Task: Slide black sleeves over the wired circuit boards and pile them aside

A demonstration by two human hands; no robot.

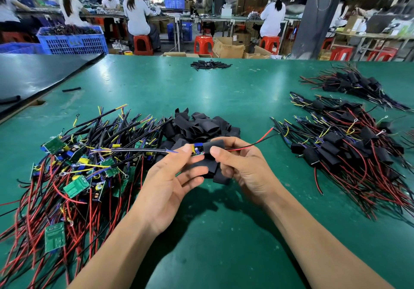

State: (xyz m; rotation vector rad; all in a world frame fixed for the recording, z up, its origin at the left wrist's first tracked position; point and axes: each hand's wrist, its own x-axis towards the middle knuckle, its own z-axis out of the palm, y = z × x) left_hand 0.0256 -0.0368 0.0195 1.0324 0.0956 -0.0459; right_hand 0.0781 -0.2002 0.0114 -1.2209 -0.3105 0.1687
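Note:
My left hand (170, 176) pinches a wired circuit board (198, 149) by its left end, with a black cable trailing left. My right hand (242, 165) grips a black sleeve (215, 146) that partly covers the board's right end; red and black wires stick out of it to the right. Behind my hands lies a heap of loose black sleeves (201, 127). A big tangle of bare green boards with wires (74, 167) spreads on the left. Sleeved boards are piled at the right (349, 145).
A green table (224, 232) carries everything. A second sleeved pile (351, 84) sits at the far right, a small heap of sleeves (210, 65) at the far edge. A dark panel (38, 73) lies at the left. People work at benches beyond.

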